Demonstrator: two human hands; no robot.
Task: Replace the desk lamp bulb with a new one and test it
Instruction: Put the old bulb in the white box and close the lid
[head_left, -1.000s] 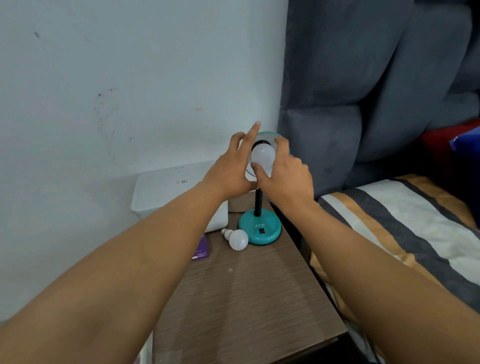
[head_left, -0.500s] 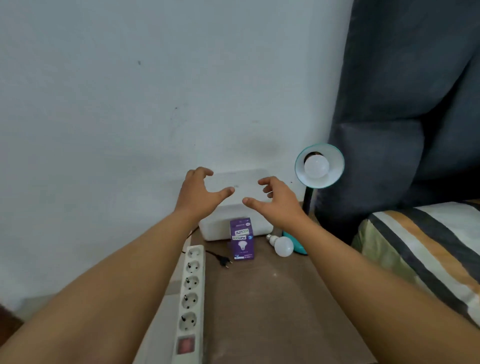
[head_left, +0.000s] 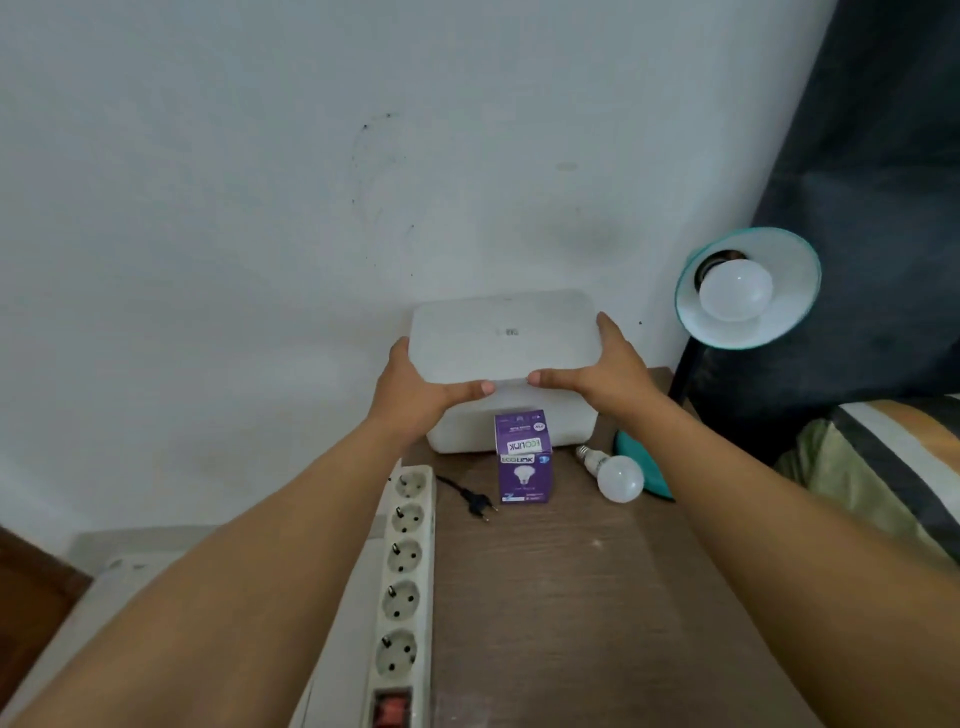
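- At the back of the counter (head_left: 597, 597), against the wall, our left hand (head_left: 415, 395) and right hand (head_left: 608, 374) now clasp the lid (head_left: 501, 335) of the white box (head_left: 519, 421), one at each end, thumbs along the front edge and fingers wrapped over the sides.
- A second ago both hands were up at the lamp (head_left: 748, 288), around the bulb (head_left: 735, 291) in its shade; half a second ago they hung empty over the box. They have since closed on the lid.
- We judge from this that the fresh bulb is seated, and we are tidying or fetching something before the test.
- The lid looks raised a little above the box; what lies inside we cannot tell.
- Just in front of the box stands the purple carton (head_left: 522, 460), its top flap open; whether it is empty is hidden.
- To the right of the box, beside the teal lamp base (head_left: 636, 462), lies the spare bulb (head_left: 618, 478), probably the old one.
- In front and left of the box lie the loose plug (head_left: 478, 503) and the power strip (head_left: 405, 577); nothing is plugged in, so testing remains.
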